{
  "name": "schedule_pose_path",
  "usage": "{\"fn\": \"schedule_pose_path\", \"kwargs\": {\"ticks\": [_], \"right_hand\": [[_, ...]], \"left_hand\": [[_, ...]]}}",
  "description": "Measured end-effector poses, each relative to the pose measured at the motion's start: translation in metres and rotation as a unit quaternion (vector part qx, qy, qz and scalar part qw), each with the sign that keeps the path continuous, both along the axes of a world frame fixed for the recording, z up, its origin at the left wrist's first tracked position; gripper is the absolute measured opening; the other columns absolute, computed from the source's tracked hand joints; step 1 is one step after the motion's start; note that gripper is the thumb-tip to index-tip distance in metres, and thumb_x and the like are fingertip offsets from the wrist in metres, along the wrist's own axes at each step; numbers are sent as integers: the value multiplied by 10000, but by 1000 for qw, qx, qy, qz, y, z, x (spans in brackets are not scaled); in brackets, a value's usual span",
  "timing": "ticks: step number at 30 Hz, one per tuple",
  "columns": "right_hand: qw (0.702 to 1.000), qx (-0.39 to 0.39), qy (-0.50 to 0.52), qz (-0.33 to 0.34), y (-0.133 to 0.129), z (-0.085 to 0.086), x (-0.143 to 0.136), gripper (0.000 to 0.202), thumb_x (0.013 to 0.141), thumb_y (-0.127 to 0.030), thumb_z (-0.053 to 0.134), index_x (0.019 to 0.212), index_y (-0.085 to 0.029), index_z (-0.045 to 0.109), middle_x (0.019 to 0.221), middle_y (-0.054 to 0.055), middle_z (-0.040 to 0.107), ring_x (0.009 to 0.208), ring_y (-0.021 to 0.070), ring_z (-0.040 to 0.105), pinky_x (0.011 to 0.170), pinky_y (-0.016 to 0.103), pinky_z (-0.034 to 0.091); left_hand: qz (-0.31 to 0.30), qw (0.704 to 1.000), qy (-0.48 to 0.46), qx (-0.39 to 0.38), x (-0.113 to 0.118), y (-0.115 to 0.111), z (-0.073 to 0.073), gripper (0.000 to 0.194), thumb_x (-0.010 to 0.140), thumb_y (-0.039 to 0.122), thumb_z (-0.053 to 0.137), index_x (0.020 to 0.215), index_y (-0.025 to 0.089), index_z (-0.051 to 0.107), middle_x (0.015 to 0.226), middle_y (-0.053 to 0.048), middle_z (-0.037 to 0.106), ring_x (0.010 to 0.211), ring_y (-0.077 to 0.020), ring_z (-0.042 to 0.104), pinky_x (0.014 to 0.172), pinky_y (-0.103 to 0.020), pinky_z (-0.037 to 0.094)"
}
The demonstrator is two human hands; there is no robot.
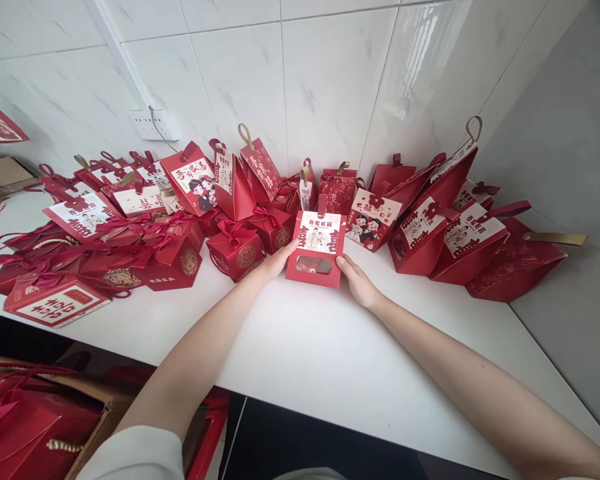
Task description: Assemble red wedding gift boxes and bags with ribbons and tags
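A red and white gift box [315,250] stands upright on the white table, with a ribbon loop on top, a printed couple on its front and a small window low down. My left hand [279,261] grips its left side, fingers partly hidden behind it. On the right side my right hand [357,281] holds it, the thumb along the front edge. Just right of it leans a gift box with two cartoon figures [373,220]. To its left sits a red six-sided box with a bow [236,252].
Several red boxes [170,257] crowd the table's left, and several handled gift boxes [473,233] stand at the right by the grey wall. A tiled wall [330,87] with a socket [153,125] rises behind. A cardboard carton [111,403] holding red boxes is at lower left.
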State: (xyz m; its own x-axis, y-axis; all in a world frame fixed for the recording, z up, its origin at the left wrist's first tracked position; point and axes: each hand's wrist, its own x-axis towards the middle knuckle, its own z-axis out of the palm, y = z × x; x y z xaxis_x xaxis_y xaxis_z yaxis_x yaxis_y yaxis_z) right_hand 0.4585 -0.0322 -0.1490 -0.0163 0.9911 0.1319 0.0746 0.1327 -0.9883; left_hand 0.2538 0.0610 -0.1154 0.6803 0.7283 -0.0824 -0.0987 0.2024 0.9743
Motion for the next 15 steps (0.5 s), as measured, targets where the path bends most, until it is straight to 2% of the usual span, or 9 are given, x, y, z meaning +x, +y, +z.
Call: {"fn": "schedule_pose_path", "kwargs": {"ticks": [4, 7, 9, 12, 15], "right_hand": [[1000, 11, -26, 1, -1, 1, 1, 511, 945, -612, 407, 1296, -262, 531, 1340, 53, 594, 1215, 254, 547, 1103, 456, 363], [997, 74, -29, 11, -5, 3, 0, 507, 936, -571, 470, 1347, -274, 446, 1383, 70, 548, 1215, 250, 548, 1067, 444, 411], [989, 138, -38, 42, -10, 4, -1, 541, 922, -537, 526, 1377, -282, 383, 1407, 84, 511, 1195, 246, 559, 1014, 423, 459], [971, 188, -83, 125, -16, 7, -2, 559, 941, -521, 496, 1417, -276, 335, 1367, 108, 528, 1047, 230, 624, 891, 400, 520], [953, 191, -135, 191, -20, 8, -2, 554, 960, -493, 472, 1445, -270, 324, 1296, 114, 570, 935, 205, 644, 834, 386, 533]], "left_hand": [[-4, 1000, 19, 8, -1, -1, 3, 649, 814, 669, 522, 1216, 178, 657, 1230, -109, 674, 1184, -294, 610, 1074, -412, 416], [-16, 1000, 16, -17, -7, 1, 7, 623, 809, 627, 553, 1245, 191, 637, 1272, -101, 651, 1189, -309, 603, 1025, -429, 458], [-9, 1000, -4, -23, -13, 6, 11, 565, 782, 510, 614, 1250, 192, 629, 1274, -95, 652, 1172, -319, 611, 998, -445, 474], [46, 997, -48, 37, -25, 16, 21, 526, 693, 318, 636, 1202, 185, 645, 1255, -76, 665, 1142, -303, 624, 1010, -441, 459], [62, 996, 6, 64, -37, 23, 31, 435, 699, 303, 636, 1115, 185, 688, 1170, -82, 704, 1065, -292, 657, 984, -436, 468]]}}
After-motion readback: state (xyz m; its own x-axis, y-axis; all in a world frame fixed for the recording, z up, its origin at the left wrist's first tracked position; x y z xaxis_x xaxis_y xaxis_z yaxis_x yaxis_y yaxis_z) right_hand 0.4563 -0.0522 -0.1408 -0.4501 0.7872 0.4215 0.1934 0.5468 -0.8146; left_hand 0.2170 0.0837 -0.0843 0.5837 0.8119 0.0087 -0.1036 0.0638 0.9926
